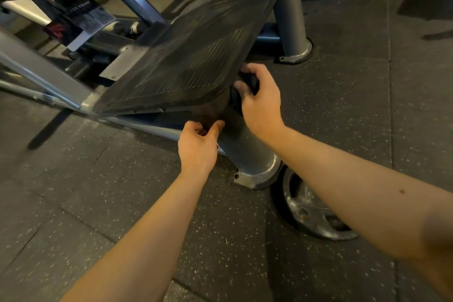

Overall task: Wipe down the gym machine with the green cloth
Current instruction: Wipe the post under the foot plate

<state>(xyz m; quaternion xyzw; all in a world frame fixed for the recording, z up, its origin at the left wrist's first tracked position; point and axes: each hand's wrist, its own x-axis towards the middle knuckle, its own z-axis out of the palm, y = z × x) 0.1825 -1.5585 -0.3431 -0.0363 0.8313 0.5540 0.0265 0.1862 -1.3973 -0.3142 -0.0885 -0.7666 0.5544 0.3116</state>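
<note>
The gym machine point(49, 73) is filling the upper left of the view, its grey frame beams sloping down toward a dark, perforated footplate point(196, 44) that is tilting steeply upward to the right. The right hand point(259, 103) is reaching to the footplate's lower right edge, its fingers curling round a dark lump point(250, 81) tucked just under that edge. In the dim light I cannot tell whether this lump is the cloth or a part of the machine, and no green is showing on it.

The left hand point(197, 147) is hovering just below the footplate's lower corner, fingers curling inward and thumb stretching toward the near post point(247, 152). Whether it is pinching anything I cannot tell.

The near post is standing directly behind both hands, running down to a bolted base flange point(257, 179) on the speckled rubber floor point(98, 191). A weight plate point(311, 211) is lying flat on the floor just beside that flange, partly under the right forearm. A second, far post point(290, 12) is rising behind the footplate's right side. The overhanging footplate is shadowing the space beneath it and hiding the fingertips of both hands. A label panel point(81, 24) is showing on the frame at upper left, its lettering blurred.
</note>
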